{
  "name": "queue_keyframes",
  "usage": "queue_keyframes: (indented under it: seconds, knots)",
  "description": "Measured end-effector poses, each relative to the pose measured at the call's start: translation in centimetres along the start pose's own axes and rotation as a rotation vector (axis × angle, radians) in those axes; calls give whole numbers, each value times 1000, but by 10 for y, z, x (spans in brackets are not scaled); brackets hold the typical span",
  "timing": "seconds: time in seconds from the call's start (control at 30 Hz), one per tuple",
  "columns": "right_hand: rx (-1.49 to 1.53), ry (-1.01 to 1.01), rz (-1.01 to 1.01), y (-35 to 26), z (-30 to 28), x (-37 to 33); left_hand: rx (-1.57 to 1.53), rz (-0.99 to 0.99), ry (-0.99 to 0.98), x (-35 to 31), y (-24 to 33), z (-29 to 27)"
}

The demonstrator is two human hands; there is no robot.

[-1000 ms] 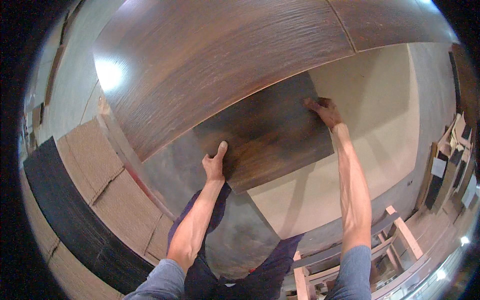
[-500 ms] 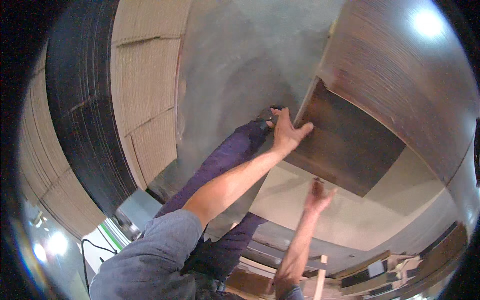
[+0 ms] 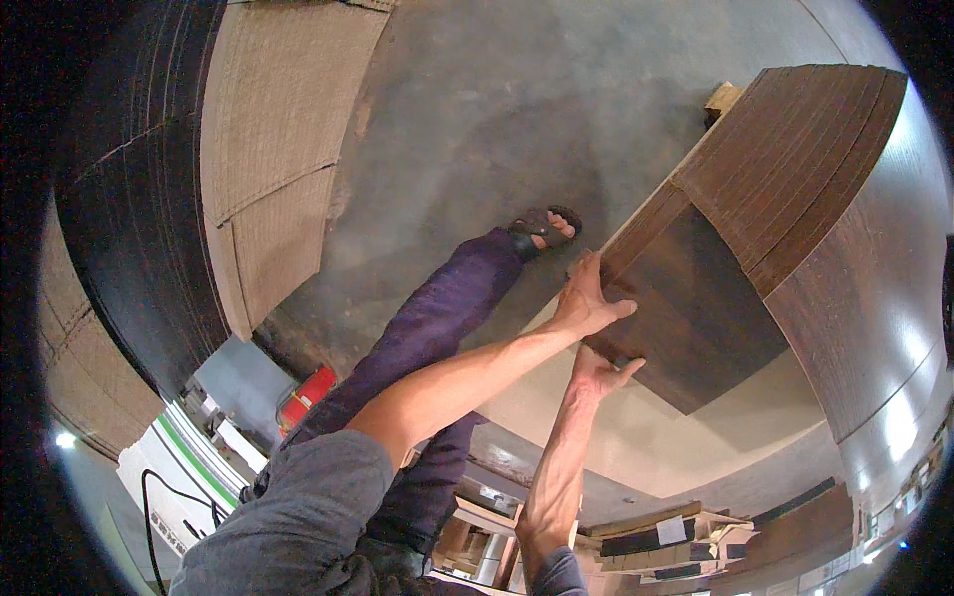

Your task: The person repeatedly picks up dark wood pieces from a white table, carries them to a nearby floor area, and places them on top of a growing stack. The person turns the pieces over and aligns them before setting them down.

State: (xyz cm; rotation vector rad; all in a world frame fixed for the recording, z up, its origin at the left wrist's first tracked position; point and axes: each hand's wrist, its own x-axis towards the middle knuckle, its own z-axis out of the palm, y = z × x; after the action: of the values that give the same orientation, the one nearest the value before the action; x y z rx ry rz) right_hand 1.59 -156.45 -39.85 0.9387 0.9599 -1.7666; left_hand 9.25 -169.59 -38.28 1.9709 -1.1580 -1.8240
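A dark brown wood-grain board [image 3: 711,318] lies on a stack, partly over a pale beige board [image 3: 636,437]. My left hand [image 3: 591,303] is at its left edge, thumb stretched over the top face and fingers curled at the side. Close below it, my right hand [image 3: 601,372] takes the near edge by the left corner, with the thumb above and the fingers mostly hidden under the board.
More brown boards [image 3: 810,159] are piled beyond, next to a glossy dark panel [image 3: 870,298]. Corrugated cardboard [image 3: 278,139] and a black stack [image 3: 139,199] stand at left. My sandalled foot [image 3: 547,226] is on the grey floor [image 3: 517,119]. Wood strips [image 3: 676,541] lie lower right.
My right hand has moved left along the near edge to the board's corner, close to my left hand. The view has shifted, showing more of the piled boards at the far right.
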Motion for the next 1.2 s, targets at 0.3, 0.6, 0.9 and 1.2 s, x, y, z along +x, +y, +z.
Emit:
queue_keyframes:
  seconds: [0.3,0.6,0.9,1.2]
  knots:
    - [-42,-129,31,-10,-12,4,-135,8,-95,-3,30,-11]
    - [-344,21,95,-36,-100,-88,321,103,0,-84,-67,-29]
    - [-341,170,83,-48,-303,-249,572,54,-233,-239,-152,-10]
    - [-305,244,-24,-112,-459,-311,350,-205,-223,-345,-214,-3]
